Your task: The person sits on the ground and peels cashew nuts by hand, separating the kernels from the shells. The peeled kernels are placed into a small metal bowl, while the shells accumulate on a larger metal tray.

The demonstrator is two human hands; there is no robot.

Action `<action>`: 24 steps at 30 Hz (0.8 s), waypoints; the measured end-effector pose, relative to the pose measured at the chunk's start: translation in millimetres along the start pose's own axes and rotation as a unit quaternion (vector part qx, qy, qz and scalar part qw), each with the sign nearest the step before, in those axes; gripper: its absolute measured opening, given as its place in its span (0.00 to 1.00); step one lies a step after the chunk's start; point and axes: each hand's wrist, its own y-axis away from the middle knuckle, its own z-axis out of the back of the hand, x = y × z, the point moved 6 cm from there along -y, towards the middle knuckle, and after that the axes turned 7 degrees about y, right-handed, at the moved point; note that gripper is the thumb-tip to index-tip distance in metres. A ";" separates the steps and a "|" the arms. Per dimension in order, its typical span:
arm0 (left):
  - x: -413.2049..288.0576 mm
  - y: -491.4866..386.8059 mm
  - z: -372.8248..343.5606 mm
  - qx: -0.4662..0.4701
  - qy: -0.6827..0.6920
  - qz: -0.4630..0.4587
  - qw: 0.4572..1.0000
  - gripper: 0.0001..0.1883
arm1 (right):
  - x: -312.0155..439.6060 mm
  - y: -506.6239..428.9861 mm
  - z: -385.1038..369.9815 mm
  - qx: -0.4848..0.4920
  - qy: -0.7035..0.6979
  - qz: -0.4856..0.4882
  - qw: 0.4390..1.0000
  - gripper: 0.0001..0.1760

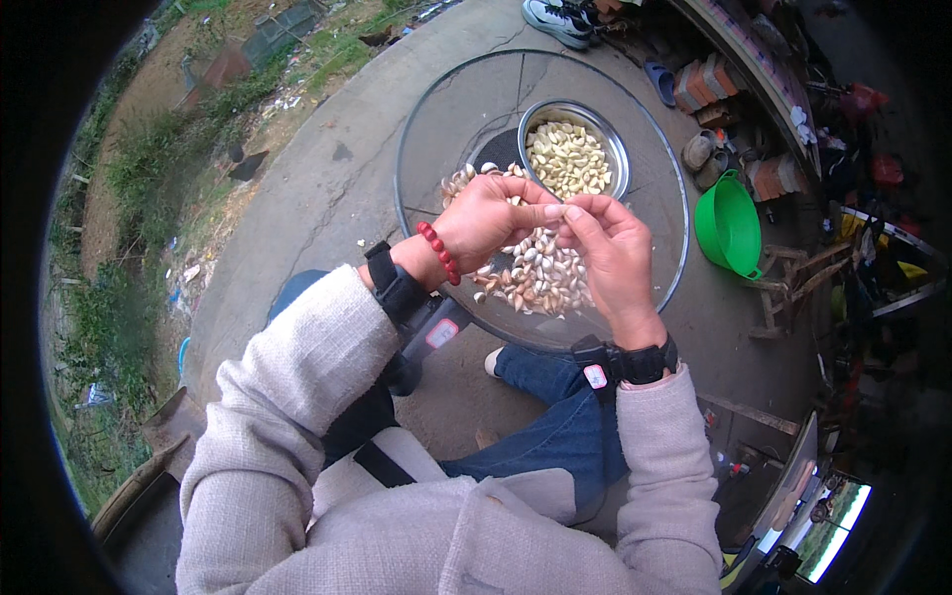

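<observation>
My left hand (487, 216), with a red bead bracelet at its wrist, meets my right hand (613, 249) fingertip to fingertip over a round glass table (455, 104). Thumbs and forefingers are pinched together on what seems to be a garlic clove, almost wholly covered by the fingertips. Below and behind them lie many unpeeled garlic cloves (547, 275) in a loose heap, partly hidden by my hands. Just beyond my fingers stands a round stainless steel bowl (625, 165), holding many peeled garlic cloves (569, 156).
A green plastic basin (727, 227) stands on the concrete floor (320, 190) to the right, beside a small wooden stool (792, 286). Stacked bricks (703, 83), shoes (559, 21) and a blue slipper (660, 83) lie beyond the table. Weedy ground (149, 163) borders the concrete on the left.
</observation>
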 end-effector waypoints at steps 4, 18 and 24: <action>3.6 -0.3 2.3 0.014 0.036 0.027 0.999 0.06 | -3.5 -1.3 1.2 0.026 -0.039 -0.033 0.998 0.07; 7.9 -6.1 4.0 0.007 -0.028 0.009 1.000 0.07 | -12.0 -1.1 13.2 0.027 -0.040 -0.089 0.995 0.09; 7.0 -6.2 3.6 0.011 -0.023 0.008 1.000 0.07 | -7.9 -2.1 13.8 0.034 0.120 -0.026 0.992 0.09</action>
